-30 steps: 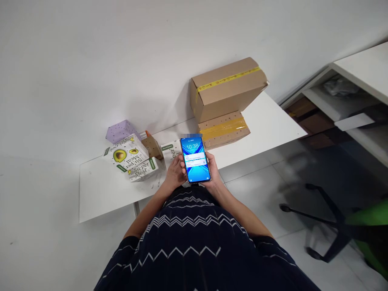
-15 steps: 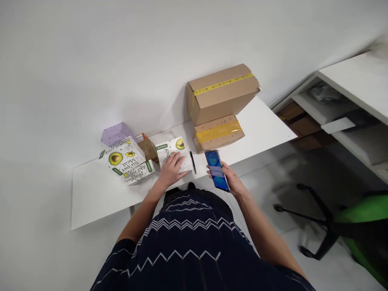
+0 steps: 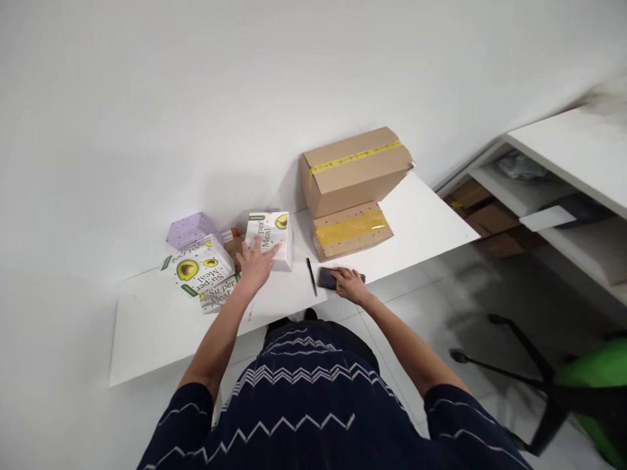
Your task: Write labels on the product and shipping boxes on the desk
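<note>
My left hand [image 3: 255, 266] has its fingers spread and touches the near left part of a white Su-per Meal box [image 3: 264, 225] with avocado pictures. Face down on the table near its front edge is a dark smartphone [image 3: 327, 278]. My right hand [image 3: 349, 284] lies over the phone with its fingers around its top; the thumb is partly hidden. Between the two hands a black pen [image 3: 311, 277] rests on the white table [image 3: 289, 297].
Left are more Su-per Meal boxes [image 3: 198, 264], a purple box [image 3: 191, 230] and a small brown box [image 3: 235, 249]. Two taped cardboard boxes [image 3: 360, 168] stand behind right. A white shelf unit [image 3: 563, 153] and a green chair [image 3: 595, 369] are at the right.
My right hand has brought the phone down from in front of me onto the table, screen no longer visible. The white box under my left hand has shifted back toward the wall.
</note>
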### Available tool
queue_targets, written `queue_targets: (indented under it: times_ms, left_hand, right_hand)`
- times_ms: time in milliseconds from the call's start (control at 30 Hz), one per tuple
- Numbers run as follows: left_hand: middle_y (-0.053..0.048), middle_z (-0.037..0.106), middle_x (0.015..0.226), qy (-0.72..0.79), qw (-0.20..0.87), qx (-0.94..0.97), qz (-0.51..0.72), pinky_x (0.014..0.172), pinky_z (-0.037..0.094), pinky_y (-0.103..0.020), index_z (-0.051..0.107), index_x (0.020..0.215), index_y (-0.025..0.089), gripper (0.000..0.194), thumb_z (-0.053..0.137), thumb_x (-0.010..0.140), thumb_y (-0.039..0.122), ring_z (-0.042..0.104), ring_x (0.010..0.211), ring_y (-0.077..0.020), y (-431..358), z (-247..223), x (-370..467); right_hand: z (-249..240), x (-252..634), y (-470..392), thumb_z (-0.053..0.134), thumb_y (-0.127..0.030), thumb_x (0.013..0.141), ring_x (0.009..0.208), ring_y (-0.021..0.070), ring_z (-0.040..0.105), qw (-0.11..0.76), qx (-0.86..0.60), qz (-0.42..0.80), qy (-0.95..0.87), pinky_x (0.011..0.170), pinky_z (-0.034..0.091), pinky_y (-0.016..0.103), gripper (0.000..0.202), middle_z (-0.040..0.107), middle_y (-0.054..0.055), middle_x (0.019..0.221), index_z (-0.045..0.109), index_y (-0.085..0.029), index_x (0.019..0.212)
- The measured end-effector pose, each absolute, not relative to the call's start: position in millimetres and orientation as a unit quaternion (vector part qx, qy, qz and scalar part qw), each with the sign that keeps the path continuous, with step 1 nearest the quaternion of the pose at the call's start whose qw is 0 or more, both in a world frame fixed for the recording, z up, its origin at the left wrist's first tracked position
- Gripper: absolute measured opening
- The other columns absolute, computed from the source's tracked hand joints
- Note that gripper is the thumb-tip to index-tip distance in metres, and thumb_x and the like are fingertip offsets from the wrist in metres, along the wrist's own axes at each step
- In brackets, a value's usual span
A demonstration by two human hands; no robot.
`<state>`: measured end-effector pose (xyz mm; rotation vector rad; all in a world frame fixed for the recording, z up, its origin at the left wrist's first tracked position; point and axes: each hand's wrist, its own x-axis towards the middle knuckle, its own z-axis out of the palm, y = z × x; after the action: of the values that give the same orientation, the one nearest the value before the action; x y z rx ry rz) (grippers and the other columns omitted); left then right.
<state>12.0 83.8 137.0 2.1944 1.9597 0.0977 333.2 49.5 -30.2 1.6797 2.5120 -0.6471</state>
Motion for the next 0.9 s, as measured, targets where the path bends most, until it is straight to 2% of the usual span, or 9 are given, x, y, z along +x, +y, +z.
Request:
queue_targets:
  times_ms: [100, 200, 300, 467, 600, 700, 900]
  left_hand:
    - [-0.014, 0.021, 0.166, 0.682, 0.178, 0.706, 0.065, 0.093, 0.027, -0.088, 0.053, 0.144, 0.037, 0.066, 0.070, 0.082, 0.050, 0.011, 0.144, -0.0634, 85.0, 129.2, 19.6]
    - [-0.014, 0.017, 0.167, 0.688, 0.188, 0.693, 0.107, 0.096, 0.023, -0.087, 0.053, 0.145, 0.033, 0.070, 0.069, 0.081, 0.057, 0.001, 0.145, -0.0637, 89.6, 121.1, 28.1]
    - [-0.013, 0.018, 0.167, 0.687, 0.153, 0.700, 0.120, 0.104, 0.019, -0.084, 0.056, 0.142, 0.032, 0.062, 0.068, 0.084, 0.049, -0.002, 0.147, -0.0592, 101.7, 115.3, 32.6]
    - [-0.011, 0.027, 0.163, 0.643, 0.120, 0.746, 0.125, 0.118, 0.025, -0.067, 0.061, 0.135, 0.025, 0.059, 0.071, 0.077, 0.027, 0.006, 0.152, -0.0478, 122.8, 109.1, 22.8]
    - [-0.015, 0.040, 0.155, 0.595, 0.102, 0.782, 0.154, 0.120, 0.031, -0.059, 0.062, 0.128, 0.018, 0.054, 0.063, 0.075, 0.014, 0.021, 0.152, -0.0381, 127.1, 102.3, 7.9]
    - [-0.014, 0.045, 0.151, 0.571, 0.096, 0.795, 0.179, 0.120, 0.035, -0.055, 0.062, 0.124, 0.017, 0.049, 0.056, 0.076, 0.008, 0.029, 0.150, -0.0326, 130.2, 96.3, -0.1]
    - [-0.013, 0.044, 0.152, 0.574, 0.079, 0.791, 0.199, 0.121, 0.035, -0.052, 0.061, 0.125, 0.017, 0.041, 0.049, 0.086, 0.009, 0.027, 0.152, -0.0304, 151.0, 87.4, -4.9]
  right_hand:
    - [-35.4, 335.5, 59.4, 0.057, -0.018, 0.081, 0.139, 0.0328, 0.038, 0.033, 0.519, -0.231, 0.823, 0.111, 0.029, 0.050, 0.067, 0.045, 0.017, 0.154, 0.049, -0.018, 0.148]
    - [-39.9, 336.3, 62.5, 0.056, -0.016, 0.081, 0.143, 0.0329, 0.034, 0.045, 0.506, -0.242, 0.827, 0.112, 0.029, 0.051, 0.068, 0.043, 0.015, 0.156, 0.050, -0.020, 0.148]
    - [-43.9, 333.8, 60.8, 0.052, -0.013, 0.081, 0.145, 0.0328, 0.033, 0.054, 0.509, -0.231, 0.827, 0.112, 0.030, 0.051, 0.067, 0.041, 0.012, 0.159, 0.051, -0.023, 0.148]
    - [-44.1, 325.4, 55.2, 0.047, -0.008, 0.084, 0.143, 0.0367, 0.036, 0.059, 0.524, -0.188, 0.829, 0.108, 0.032, 0.055, 0.065, 0.043, 0.005, 0.159, 0.059, -0.036, 0.141]
    - [-34.9, 321.1, 51.9, 0.041, -0.004, 0.084, 0.132, 0.0376, 0.046, 0.062, 0.515, -0.197, 0.832, 0.098, 0.042, 0.052, 0.067, 0.043, 0.007, 0.158, 0.059, -0.035, 0.141]
    - [-32.5, 320.3, 50.2, 0.040, -0.003, 0.086, 0.129, 0.0361, 0.049, 0.059, 0.508, -0.203, 0.835, 0.097, 0.044, 0.050, 0.065, 0.045, 0.007, 0.157, 0.061, -0.033, 0.140]
    - [-42.3, 315.8, 51.7, 0.042, -0.003, 0.089, 0.137, 0.0336, 0.043, 0.045, 0.560, -0.174, 0.809, 0.099, 0.047, 0.045, 0.059, 0.048, 0.007, 0.155, 0.065, -0.030, 0.136]
